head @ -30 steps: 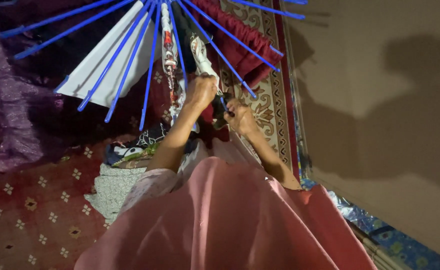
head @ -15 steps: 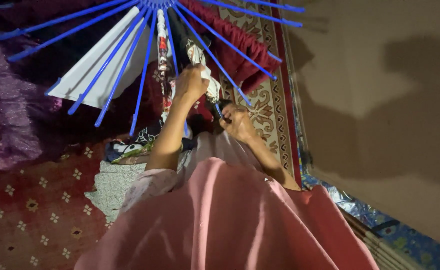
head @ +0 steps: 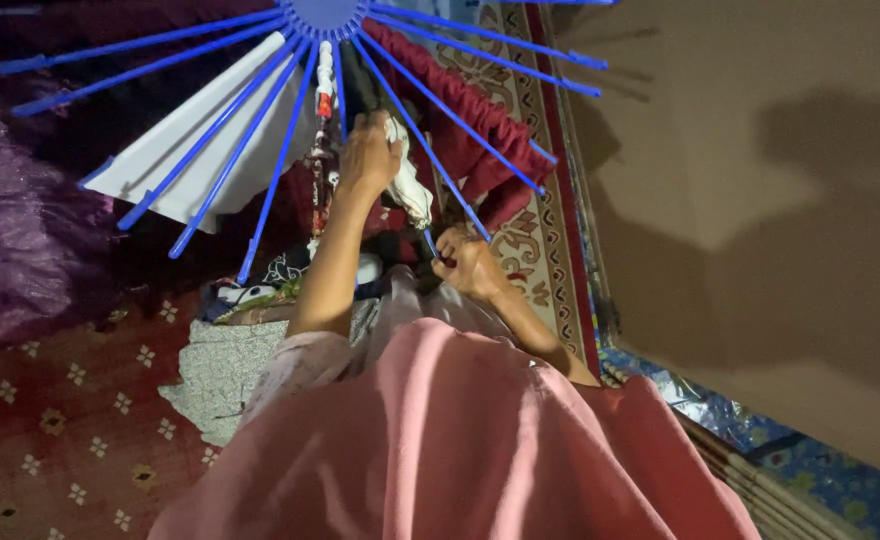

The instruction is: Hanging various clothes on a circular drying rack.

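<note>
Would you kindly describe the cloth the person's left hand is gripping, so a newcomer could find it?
Find the blue hub of the spoked drying rack. Below it, the left hand grips a white patterned cloth hanging between two spokes. Unlike the maroon cloth beside it, it is pale and narrow.

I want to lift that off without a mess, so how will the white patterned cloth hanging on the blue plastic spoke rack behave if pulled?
The white patterned cloth looks floppy: it droops from the left hand. Probably light, as the thin blue plastic spoke rack carries it. It may snag on a spoke.
</note>
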